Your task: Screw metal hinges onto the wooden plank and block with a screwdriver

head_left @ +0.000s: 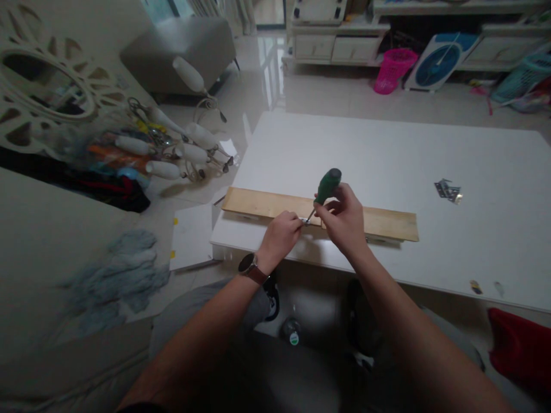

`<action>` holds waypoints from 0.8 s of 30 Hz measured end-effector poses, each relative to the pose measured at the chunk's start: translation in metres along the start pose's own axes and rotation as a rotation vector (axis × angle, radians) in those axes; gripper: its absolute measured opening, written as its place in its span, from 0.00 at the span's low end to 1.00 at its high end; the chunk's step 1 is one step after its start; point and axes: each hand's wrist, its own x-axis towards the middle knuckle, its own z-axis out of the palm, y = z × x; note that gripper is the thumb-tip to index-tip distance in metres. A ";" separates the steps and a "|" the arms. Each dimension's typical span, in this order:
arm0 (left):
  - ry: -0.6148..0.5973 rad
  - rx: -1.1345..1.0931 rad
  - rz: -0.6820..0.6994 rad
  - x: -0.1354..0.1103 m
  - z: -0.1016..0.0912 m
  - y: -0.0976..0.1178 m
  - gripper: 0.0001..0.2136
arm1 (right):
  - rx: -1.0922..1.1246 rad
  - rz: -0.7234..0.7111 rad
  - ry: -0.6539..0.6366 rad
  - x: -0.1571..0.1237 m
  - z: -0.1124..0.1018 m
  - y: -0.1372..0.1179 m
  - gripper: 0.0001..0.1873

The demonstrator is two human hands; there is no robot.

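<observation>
A green-handled screwdriver (pixel 328 186) is in my right hand (pixel 346 218), fingers closed around it. It leans, with its handle up and its thin shaft pointing down and left. The tip meets a small metal piece (pixel 306 221) on the front edge of a long wooden board (pixel 267 202). My left hand (pixel 282 232), wearing a watch at the wrist, pinches at that metal piece; the fingertips partly cover it. The board lies across the near left part of a white tabletop (pixel 379 155), and a gap or seam in it shows near my right hand.
Several metal brackets (pixel 448 190) lie in a pile on the tabletop's right side. Two small items, one of them dark and yellow (pixel 476 286), rest by the near edge. A white panel (pixel 192 235) and a lamp with white shades (pixel 193 152) are at left. A bottle (pixel 292 331) stands below.
</observation>
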 end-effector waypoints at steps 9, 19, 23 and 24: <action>-0.012 -0.003 -0.009 0.000 -0.002 0.002 0.10 | -0.070 -0.030 0.002 0.000 -0.001 0.000 0.15; -0.019 0.000 -0.022 0.000 -0.001 0.001 0.10 | -0.082 -0.041 0.010 -0.001 0.000 0.001 0.16; -0.015 0.006 -0.017 0.001 -0.001 0.001 0.11 | -0.115 -0.045 0.018 -0.001 0.000 0.002 0.17; -0.014 0.002 -0.014 0.000 -0.002 0.001 0.10 | -0.110 -0.042 0.011 -0.001 0.000 0.001 0.17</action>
